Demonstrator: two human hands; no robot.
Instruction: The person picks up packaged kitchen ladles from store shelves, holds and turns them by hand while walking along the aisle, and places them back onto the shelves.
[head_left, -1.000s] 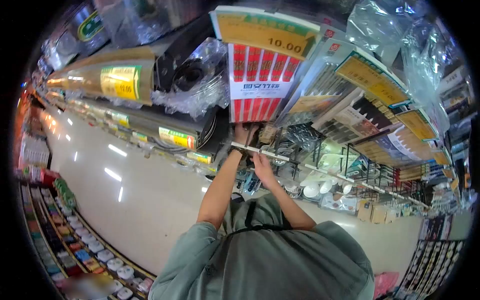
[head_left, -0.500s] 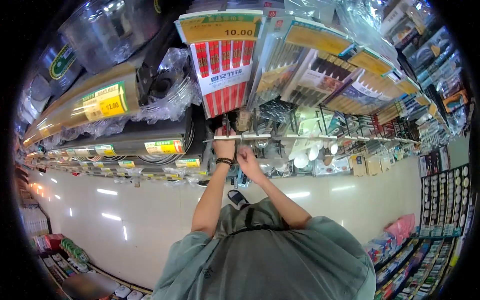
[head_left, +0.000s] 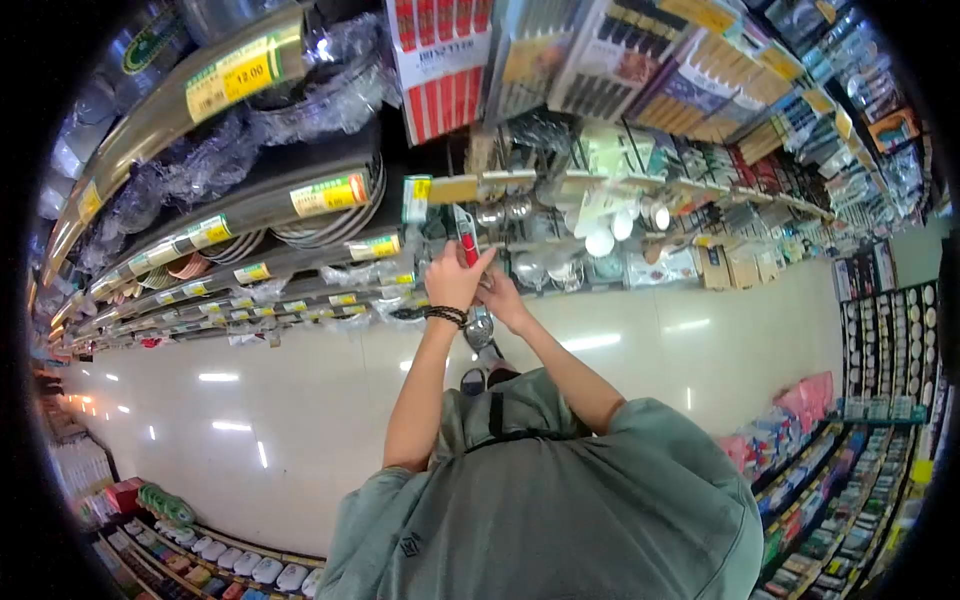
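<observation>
The two hands have a little open room below the front edge of a long shelf rail (head_left: 455, 189). The tip of a red and silver thing (head_left: 468, 243) points up at that edge, near a small price tag (head_left: 417, 200). The left hand (head_left: 455, 278) has its fingers wrapped snugly around this thing, just below the rail. The right hand (head_left: 506, 300) is close beside it with bent fingers, but I can't tell if it grips anything. A round shiny thing (head_left: 480, 329) shows under the hands, and I can't tell if it is joined on.

White spoons (head_left: 600, 243) hang to the right, well apart from the hands. Red chopsticks (head_left: 440, 75) are up above. Shelves (head_left: 205, 235) with yellow tags curve away on the left. The pale floor (head_left: 290, 410) is shiny and wide, with lots of bare space around the person.

A second ago, both hands were up at the rail, right under the chopsticks. Now they are lower, away from it, and the red part shows.
</observation>
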